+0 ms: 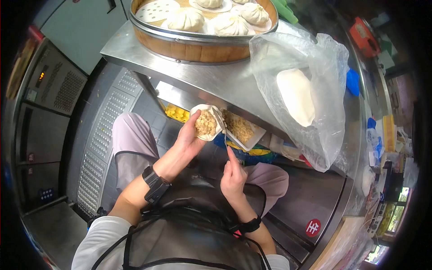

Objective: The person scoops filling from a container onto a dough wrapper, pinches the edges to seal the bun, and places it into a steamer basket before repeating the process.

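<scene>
The left hand [189, 135] is cupping a round dough wrapper [206, 122] heaped with minced filling, fingers curled under its rim, just in front of the steel counter [225, 83] edge. The right hand [233, 173] is gripping a thin spatula [223, 132] whose tip is reaching the wrapper beside a white tray of filling [240, 128]. A bamboo steamer [198, 45] with pleated buns [185, 19] is sitting on the counter, next to a plastic bag holding dough [296, 95]

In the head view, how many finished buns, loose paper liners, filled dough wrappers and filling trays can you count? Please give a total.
Finished buns in the steamer: 5, some cut off by the frame
Loose paper liners: 1
Filled dough wrappers, in the left hand: 1
Filling trays: 1
Total: 8
</scene>
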`<state>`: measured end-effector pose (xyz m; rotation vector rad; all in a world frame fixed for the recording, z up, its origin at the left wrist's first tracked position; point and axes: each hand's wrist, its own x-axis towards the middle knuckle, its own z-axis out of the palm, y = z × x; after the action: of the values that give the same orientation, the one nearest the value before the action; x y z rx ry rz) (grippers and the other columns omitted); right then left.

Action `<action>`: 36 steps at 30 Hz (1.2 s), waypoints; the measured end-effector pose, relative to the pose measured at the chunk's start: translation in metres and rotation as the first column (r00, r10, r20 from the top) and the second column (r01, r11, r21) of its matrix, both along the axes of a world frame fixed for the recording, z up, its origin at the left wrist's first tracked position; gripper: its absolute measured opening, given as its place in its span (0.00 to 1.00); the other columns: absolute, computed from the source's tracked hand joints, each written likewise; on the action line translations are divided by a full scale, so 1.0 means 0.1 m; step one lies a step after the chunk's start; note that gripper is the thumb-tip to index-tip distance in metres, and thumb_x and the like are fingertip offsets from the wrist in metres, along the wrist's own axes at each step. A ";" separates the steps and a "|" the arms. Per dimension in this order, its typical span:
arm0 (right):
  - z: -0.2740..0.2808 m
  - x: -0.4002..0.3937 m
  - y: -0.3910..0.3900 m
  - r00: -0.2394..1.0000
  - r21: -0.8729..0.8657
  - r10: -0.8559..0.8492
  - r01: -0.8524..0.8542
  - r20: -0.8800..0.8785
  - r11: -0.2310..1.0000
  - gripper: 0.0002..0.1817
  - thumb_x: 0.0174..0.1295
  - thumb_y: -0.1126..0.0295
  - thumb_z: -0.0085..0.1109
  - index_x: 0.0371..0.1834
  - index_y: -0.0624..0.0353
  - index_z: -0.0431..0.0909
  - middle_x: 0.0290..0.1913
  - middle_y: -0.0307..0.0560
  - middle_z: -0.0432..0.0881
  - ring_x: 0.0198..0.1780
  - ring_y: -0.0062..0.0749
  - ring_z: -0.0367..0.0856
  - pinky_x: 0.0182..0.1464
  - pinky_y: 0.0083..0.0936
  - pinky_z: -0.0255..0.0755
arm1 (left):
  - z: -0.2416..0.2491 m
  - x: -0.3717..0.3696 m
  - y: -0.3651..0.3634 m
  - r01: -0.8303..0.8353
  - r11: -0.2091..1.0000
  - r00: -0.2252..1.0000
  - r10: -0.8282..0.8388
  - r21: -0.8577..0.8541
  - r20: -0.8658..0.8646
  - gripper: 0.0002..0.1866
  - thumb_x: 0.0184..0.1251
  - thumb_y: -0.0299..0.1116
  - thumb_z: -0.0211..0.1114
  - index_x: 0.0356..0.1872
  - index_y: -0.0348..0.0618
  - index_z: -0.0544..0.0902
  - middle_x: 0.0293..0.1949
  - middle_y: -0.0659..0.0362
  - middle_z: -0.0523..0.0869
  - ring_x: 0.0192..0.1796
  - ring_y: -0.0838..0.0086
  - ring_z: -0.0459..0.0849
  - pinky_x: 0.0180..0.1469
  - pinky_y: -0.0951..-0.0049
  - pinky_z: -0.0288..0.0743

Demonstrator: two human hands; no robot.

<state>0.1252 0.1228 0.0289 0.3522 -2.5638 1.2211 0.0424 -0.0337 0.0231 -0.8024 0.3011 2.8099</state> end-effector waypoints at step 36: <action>0.47 0.03 0.21 0.847 -0.449 0.326 -0.119 0.419 0.886 0.19 0.65 0.78 0.45 0.58 0.61 0.74 0.29 0.34 0.74 0.27 0.15 0.66 0.32 0.13 0.63 | 0.25 0.27 -0.14 0.044 0.988 0.973 -0.008 0.151 -0.229 0.23 0.75 0.48 0.42 0.60 0.43 0.69 0.59 0.48 0.73 0.60 0.53 0.74 0.64 0.54 0.68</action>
<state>0.1277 0.1433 0.0757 0.2890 -2.5984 2.1309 0.0698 -0.0474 0.0483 -0.4406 0.1233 2.8593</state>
